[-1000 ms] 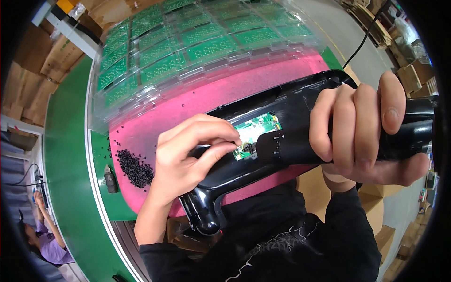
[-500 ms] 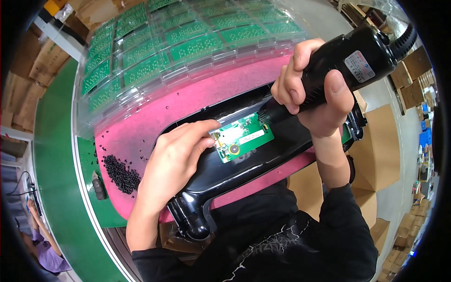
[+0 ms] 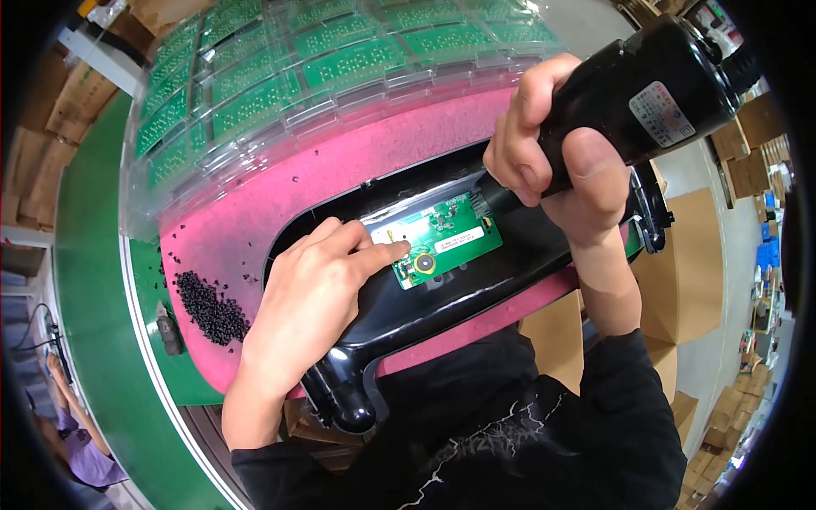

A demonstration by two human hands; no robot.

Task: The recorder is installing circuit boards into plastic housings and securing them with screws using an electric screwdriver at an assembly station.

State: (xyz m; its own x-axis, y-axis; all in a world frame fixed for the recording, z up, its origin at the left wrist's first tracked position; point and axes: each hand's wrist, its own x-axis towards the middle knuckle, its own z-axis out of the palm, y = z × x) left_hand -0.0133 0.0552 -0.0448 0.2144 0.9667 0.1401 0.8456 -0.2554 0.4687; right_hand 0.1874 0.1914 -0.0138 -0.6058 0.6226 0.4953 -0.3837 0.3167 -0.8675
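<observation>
A green circuit board with a white label strip and a round component lies inside a long, curved black plastic housing. My right hand is wrapped around a thick black electric screwdriver, tilted with its tip end down at the board's far right corner. The exact tip contact is hidden. My left hand rests over the housing's left part, one digit stretched onto the board's left end and touching it. The fingers look apart, with no held thing showing.
A pink mat lies under the housing. Small black screws are heaped at its left, with a dark stubby object beside them. Clear trays of green boards stand behind. Cardboard boxes are at right; another person is far left.
My left hand has shifted from gripping near the board's left edge to pressing a digit farther onto it. The screwdriver stays at the far right corner, its body moved slightly.
</observation>
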